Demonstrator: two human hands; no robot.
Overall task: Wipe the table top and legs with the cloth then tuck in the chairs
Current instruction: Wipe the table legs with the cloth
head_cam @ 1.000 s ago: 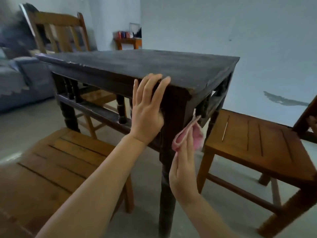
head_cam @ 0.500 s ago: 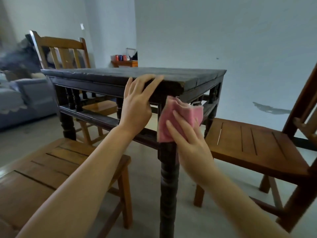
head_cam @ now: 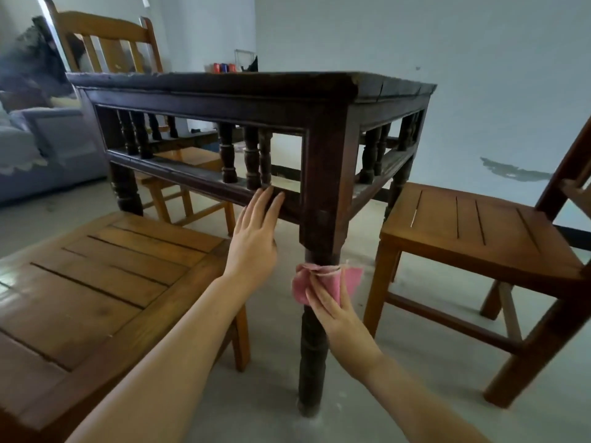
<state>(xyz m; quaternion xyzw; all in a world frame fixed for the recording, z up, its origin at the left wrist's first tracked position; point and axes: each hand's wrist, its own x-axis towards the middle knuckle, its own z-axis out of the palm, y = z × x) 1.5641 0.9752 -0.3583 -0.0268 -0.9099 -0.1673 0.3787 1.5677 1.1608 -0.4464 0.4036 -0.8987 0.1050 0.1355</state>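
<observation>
The right hand presses the pink cloth around the near table leg, just below its square upper block. The left hand is released, fingertips resting on the lower rail. Wooden chairs stand pulled out on either side.

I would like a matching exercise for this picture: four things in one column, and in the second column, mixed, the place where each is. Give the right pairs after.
Things
1. cloth
2. left hand
3. right hand
4. right chair

Places
A. fingertips at the table's lower rail
B. pulled out, right of the table
C. wrapped around the near table leg
D. pressing the cloth on the leg

Pairs: 1-C, 2-A, 3-D, 4-B
</observation>
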